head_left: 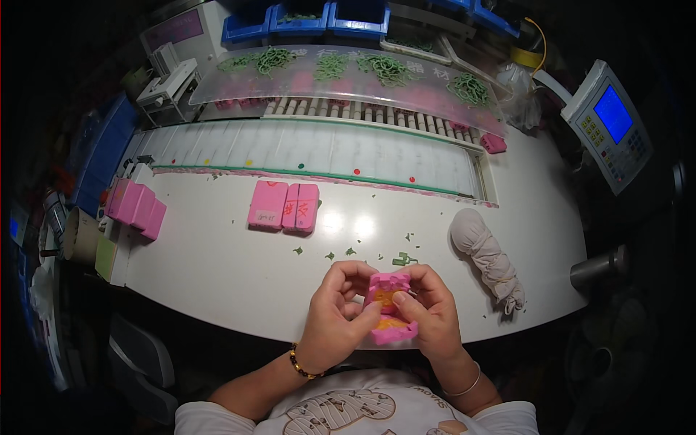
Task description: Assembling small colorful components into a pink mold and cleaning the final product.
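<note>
My left hand [335,310] and my right hand [435,313] meet at the table's front edge, both closed round a small pink rubber mould [393,336]. The mould is bent open, and orange-yellow material shows on its inner faces. Both thumbs press into the opening; the fingers behind it are partly hidden. Just beyond my hands lies a green wax-like piece [404,259], with small green scraps [351,251] scattered to its left. Farther off, two pink mould blocks [267,206] lie side by side, red and black marks on the right one.
A tied white cloth bundle [487,257] lies to the right. At the left edge stand stacked pink blocks [134,209]. Behind are a white-topped conveyor [312,148], a clear shelf [304,87] bearing green clusters, and blue bins [359,20]. A control panel [612,123] leans in from the right.
</note>
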A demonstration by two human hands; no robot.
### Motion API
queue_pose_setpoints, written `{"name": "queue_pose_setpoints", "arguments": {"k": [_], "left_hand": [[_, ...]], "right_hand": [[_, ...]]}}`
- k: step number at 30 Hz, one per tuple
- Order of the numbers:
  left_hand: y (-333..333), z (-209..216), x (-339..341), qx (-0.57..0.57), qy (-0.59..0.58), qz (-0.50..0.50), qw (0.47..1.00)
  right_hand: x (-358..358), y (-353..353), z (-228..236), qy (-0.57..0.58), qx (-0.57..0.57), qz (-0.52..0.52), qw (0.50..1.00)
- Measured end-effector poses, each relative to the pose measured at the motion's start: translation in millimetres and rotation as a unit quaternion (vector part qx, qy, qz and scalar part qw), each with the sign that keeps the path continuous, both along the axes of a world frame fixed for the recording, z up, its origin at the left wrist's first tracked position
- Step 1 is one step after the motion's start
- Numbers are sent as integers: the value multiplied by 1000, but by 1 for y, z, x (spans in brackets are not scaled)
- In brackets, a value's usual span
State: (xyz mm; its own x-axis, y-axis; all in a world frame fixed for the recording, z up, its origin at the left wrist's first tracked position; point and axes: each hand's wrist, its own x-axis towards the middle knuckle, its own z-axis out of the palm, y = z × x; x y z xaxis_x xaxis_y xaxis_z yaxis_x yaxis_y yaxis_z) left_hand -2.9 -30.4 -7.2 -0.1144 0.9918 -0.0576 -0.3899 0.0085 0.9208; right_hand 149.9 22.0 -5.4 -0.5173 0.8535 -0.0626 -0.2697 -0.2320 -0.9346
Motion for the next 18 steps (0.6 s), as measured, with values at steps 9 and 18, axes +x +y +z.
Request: {"name": "queue_pose_setpoints", "arguments": {"k": [9,18], "left_hand": [[0,3,-1,12,-7,-26,1000],[0,0,3,22,31,-3,999]], "right_hand": [[4,1,1,34,-33,6,999],[7,5,1,12,2,16,1000]]}}
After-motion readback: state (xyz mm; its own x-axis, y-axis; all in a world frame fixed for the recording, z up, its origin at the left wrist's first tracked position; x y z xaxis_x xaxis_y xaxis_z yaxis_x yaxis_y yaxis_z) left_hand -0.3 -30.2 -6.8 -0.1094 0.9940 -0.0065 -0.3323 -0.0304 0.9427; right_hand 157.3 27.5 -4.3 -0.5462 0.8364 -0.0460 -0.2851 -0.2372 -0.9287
